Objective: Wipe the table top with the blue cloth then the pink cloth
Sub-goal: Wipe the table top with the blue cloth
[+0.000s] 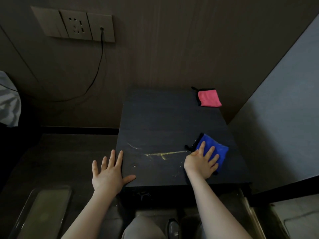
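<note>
The small dark table top (164,121) carries yellowish smears (164,154) near its front. A blue cloth (218,149) with black trim lies at the front right of the table. My right hand (201,161) rests flat on it, fingers spread, pressing it down. The pink cloth (209,97), also black-edged, lies folded at the table's far right corner, apart from both hands. My left hand (110,173) is spread open at the table's front left corner, thumb on the top, fingers over the left edge, holding nothing.
A wood-panelled wall stands behind the table with a socket plate (74,25) and a black cable (98,66) hanging from it. A grey wall (279,109) closes the right side. White bedding (8,100) shows at far left. My knee (143,226) is below the table's front.
</note>
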